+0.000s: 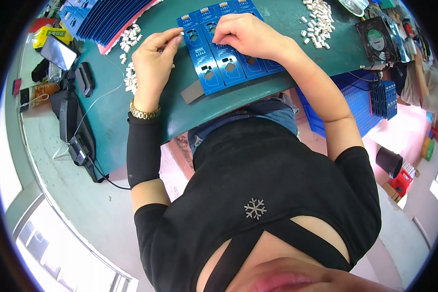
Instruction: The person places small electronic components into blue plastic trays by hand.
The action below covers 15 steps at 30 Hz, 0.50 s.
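A blue circuit board panel (209, 88), divided into several like sections, lies on the green table in front of me. White connectors stand in a row along its far edge. My left hand (153, 61) is at the panel's left edge, thumb and forefinger pinched on a small white connector (181, 33). Over the panel's middle, my right hand (250, 36) has its fingers curled together close to the board. Whatever is between those fingertips is hidden. A small grey-brown flat piece (193, 92) sticks out by the panel's near left corner.
Loose white connectors (131, 36) lie at the left, and another pile (319, 24) at the far right. Blue boards (107, 22) stand stacked at the far left. A black fan (376, 40) sits at the right; a phone (59, 52) stands at the left. A blue crate (340, 104) is below the table edge.
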Available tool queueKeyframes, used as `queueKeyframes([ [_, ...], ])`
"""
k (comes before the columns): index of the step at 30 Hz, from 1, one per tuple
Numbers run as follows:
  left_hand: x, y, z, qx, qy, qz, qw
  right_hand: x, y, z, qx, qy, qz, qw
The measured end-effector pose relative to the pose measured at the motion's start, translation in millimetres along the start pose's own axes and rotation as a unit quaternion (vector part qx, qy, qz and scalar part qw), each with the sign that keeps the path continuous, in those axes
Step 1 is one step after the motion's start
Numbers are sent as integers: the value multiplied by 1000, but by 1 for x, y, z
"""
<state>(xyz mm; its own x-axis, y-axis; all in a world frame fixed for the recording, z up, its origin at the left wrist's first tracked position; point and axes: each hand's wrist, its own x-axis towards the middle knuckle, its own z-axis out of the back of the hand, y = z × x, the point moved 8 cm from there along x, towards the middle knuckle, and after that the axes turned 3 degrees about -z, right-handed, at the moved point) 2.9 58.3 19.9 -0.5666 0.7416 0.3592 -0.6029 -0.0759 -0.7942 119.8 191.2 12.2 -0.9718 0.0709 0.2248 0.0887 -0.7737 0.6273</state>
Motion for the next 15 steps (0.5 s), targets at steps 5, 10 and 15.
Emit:
queueKeyframes([
  [5, -1, 6, -2, -21, 5, 35, 999, 9, 3, -10, -116, 63, -94, 987],
  [10, -7, 20, -1, -28, 12, 67, 997, -10, -13, 28, -64, -32, -38, 997],
  [15, -7, 2, -12, -20, 41, 53, 998, -97, -78, 126, -187, -196, -374, 887],
])
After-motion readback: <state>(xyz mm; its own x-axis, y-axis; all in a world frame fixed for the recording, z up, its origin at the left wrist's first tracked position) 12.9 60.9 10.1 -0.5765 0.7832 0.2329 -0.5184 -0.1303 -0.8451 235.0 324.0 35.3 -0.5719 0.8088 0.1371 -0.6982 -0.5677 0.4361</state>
